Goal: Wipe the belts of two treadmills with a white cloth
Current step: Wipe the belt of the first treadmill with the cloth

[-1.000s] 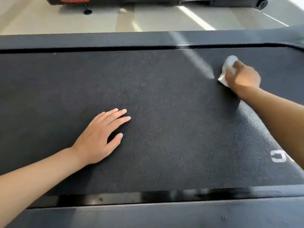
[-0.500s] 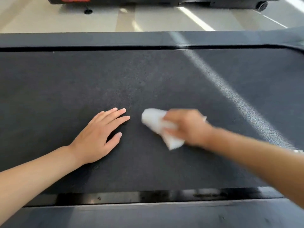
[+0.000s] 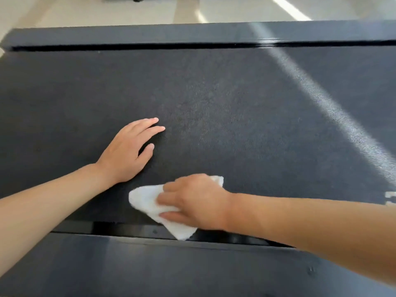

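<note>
A dark textured treadmill belt [image 3: 235, 103] fills most of the view. My left hand [image 3: 128, 151] lies flat on the belt, fingers straight and slightly spread. My right hand [image 3: 192, 200] grips a crumpled white cloth [image 3: 145, 200] and presses it onto the belt at its near edge. One corner of the cloth hangs over the glossy gap between belt and near side rail. My fingers cover the middle of the cloth.
A dark side rail [image 3: 150, 266] runs along the near edge and another [image 3: 171, 33] along the far edge. Beyond it lies a pale floor [image 3: 107, 9]. A white mark [image 3: 391, 198] is printed on the belt at right. A bright streak of light crosses the belt diagonally.
My right hand has swept the cloth from the far right of the belt across to the middle and then down to the near edge. My left hand has stayed flat in place.
</note>
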